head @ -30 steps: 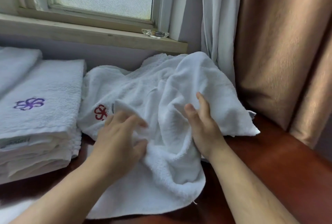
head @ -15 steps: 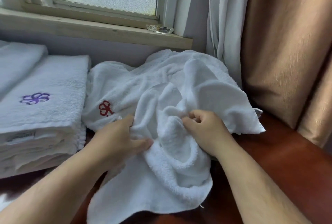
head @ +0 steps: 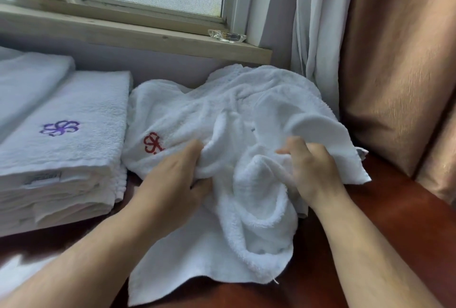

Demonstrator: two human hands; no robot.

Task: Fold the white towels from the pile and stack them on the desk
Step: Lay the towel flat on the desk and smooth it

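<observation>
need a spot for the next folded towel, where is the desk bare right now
Bare desk shows right of the crumpled towel, up to the tan curtain. A thin strip lies between the folded stack and that towel. The middle is crowded: left hand and right hand both grip towel.

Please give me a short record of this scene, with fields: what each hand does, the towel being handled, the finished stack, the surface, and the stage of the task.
left hand: left hand grips a bunch of the loose towel
right hand: right hand pinches another fold of it
loose towel: loose towel, crumpled, unfolded, on the pile
pile: pile, with a red emblem
stack: folded stack, purple emblem on top, left of the pile
surface: wooden desk
stage: folding not yet begun
</observation>
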